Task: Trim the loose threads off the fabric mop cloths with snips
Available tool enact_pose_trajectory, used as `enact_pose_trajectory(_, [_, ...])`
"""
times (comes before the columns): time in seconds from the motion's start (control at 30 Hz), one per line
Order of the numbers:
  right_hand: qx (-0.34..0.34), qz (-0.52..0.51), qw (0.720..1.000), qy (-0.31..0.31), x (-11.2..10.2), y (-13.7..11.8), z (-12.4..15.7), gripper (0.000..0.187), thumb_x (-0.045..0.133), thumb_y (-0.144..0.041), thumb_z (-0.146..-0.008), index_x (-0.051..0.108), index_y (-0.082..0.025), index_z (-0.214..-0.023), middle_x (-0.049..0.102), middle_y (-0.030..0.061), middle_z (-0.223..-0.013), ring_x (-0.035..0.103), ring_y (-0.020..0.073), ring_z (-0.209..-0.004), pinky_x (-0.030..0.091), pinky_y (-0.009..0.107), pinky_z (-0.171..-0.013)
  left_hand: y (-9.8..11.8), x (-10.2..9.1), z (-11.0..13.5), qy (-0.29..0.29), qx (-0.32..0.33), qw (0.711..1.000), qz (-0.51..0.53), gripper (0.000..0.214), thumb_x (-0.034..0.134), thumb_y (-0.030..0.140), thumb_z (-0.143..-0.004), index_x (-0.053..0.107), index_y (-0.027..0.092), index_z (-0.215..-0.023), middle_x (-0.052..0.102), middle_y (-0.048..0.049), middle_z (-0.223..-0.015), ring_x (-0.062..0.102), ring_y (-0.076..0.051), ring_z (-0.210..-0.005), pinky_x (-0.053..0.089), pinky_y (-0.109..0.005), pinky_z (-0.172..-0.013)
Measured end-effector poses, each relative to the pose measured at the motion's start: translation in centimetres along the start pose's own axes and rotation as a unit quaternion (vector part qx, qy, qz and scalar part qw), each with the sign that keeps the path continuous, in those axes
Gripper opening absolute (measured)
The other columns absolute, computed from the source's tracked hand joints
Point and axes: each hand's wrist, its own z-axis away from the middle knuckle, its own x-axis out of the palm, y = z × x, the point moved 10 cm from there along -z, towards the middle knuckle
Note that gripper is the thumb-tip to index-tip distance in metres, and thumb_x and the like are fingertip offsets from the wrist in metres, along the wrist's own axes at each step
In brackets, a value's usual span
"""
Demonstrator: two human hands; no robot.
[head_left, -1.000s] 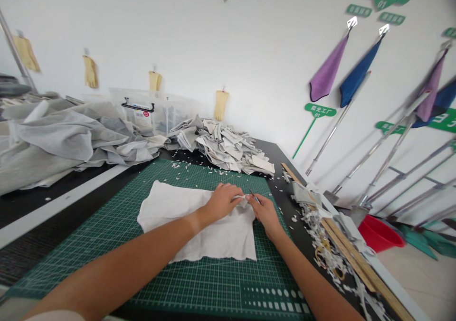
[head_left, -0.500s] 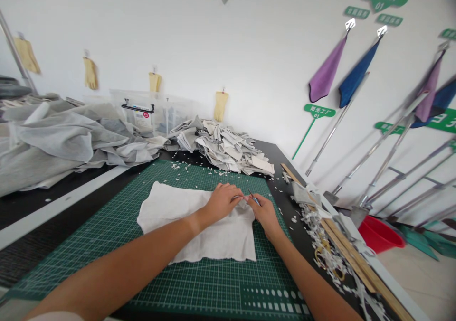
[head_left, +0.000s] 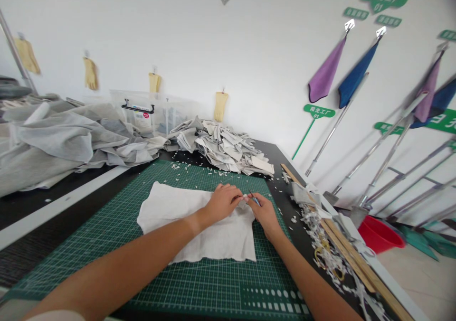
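A piece of white cloth (head_left: 199, 238) lies spread on the green cutting mat (head_left: 117, 259). My left hand (head_left: 223, 201) reaches across it with fingers closed, pinching the cloth's far right corner. Close beside it, my right hand (head_left: 262, 211) is closed round a small blue-handled tool (head_left: 255, 200) with a thin dark tip pointing up and left. Most of this tool is hidden by the fingers, so its exact kind cannot be made out. A bit of the cloth is bunched up between the two hands.
Behind the mat lie a heap of pale cloth pieces (head_left: 228, 145) and a larger grey fabric pile (head_left: 67, 133). A clear plastic box (head_left: 138, 117) stands behind them. Wooden strips (head_left: 351, 254), fabric scraps and gold-handled scissors (head_left: 322, 252) line the right table edge.
Both hands stay at the same corner of the cloth. The left thumb and fingertips have shifted slightly, and the blue-handled tool is turned a little in the right hand.
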Motion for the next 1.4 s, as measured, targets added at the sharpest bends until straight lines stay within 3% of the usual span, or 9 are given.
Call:
enact_pose_trajectory(0.17, [0.013,0.014,1.0,-0.009,0.2,0.2,0.0,0.048,0.065,-0.064,-0.08,0.073,-0.018,-0.089,0.045,-0.0046,-0.048,0.035,0.0116,-0.047,0.025,0.026,-0.048,0.8,-0.7,0.1,0.023,0.02,0.999,-0.03,0.022,0.049,0.035,-0.1,0.067,0.024,-0.095,0.066,-0.0012,-0.091,0.052,-0.021,-0.092,0.03,-0.036,-0.084])
enact_pose_trajectory(0.33, [0.006,0.003,1.0,-0.004,0.2,0.1,0.0,0.043,0.065,-0.059,-0.083,0.073,-0.017,-0.085,0.05,-0.0023,-0.052,0.042,0.0135,-0.053,0.031,0.025,-0.052,1.3,-1.1,0.2,0.035,0.03,0.997,-0.055,0.025,0.048,0.036,-0.1,0.066,0.022,-0.092,0.064,-0.0026,-0.09,0.051,-0.021,-0.092,0.03,-0.037,-0.084])
enact_pose_trajectory(0.57, [-0.045,0.027,0.999,0.01,-0.1,-0.5,-0.1,0.036,0.065,-0.053,-0.084,0.072,-0.018,-0.086,0.064,0.0013,-0.077,0.051,0.0165,-0.07,0.037,0.026,-0.063,1.3,-1.0,0.1,0.039,0.032,0.998,-0.046,0.023,0.049,0.035,-0.1,0.066,0.022,-0.092,0.065,-0.0028,-0.093,0.052,-0.021,-0.093,0.03,-0.037,-0.084])
enact_pose_trajectory(0.9, [-0.055,0.045,0.997,0.009,-0.1,-1.3,0.1,0.029,0.064,-0.047,-0.084,0.071,-0.019,-0.087,0.064,0.0012,-0.077,0.049,0.0162,-0.068,0.036,0.026,-0.061,0.3,-0.7,0.0,0.03,0.014,0.999,0.008,0.019,0.052,0.032,-0.098,0.068,0.024,-0.097,0.067,-0.0007,-0.093,0.055,-0.02,-0.091,0.032,-0.035,-0.084])
enact_pose_trajectory(1.17, [-0.053,0.068,0.996,0.006,-0.2,-1.0,0.0,0.037,0.061,-0.054,-0.086,0.071,-0.019,-0.086,0.063,0.0008,-0.075,0.047,0.0158,-0.065,0.034,0.026,-0.06,1.3,-1.2,0.1,0.035,0.023,0.999,-0.014,0.019,0.052,0.033,-0.098,0.065,0.022,-0.09,0.067,-0.002,-0.09,0.055,-0.02,-0.092,0.033,-0.036,-0.086])
enact_pose_trajectory(1.4, [-0.058,0.058,0.997,0.017,-0.5,-1.5,0.3,0.037,0.062,-0.054,-0.086,0.072,-0.019,-0.087,0.066,0.0018,-0.076,0.052,0.0174,-0.069,0.037,0.027,-0.063,-0.5,0.0,-0.2,0.013,-0.023,0.998,0.062,0.021,0.051,0.034,-0.098,0.07,0.025,-0.099,0.073,0.0002,-0.098,0.062,-0.019,-0.094,0.036,-0.035,-0.087])
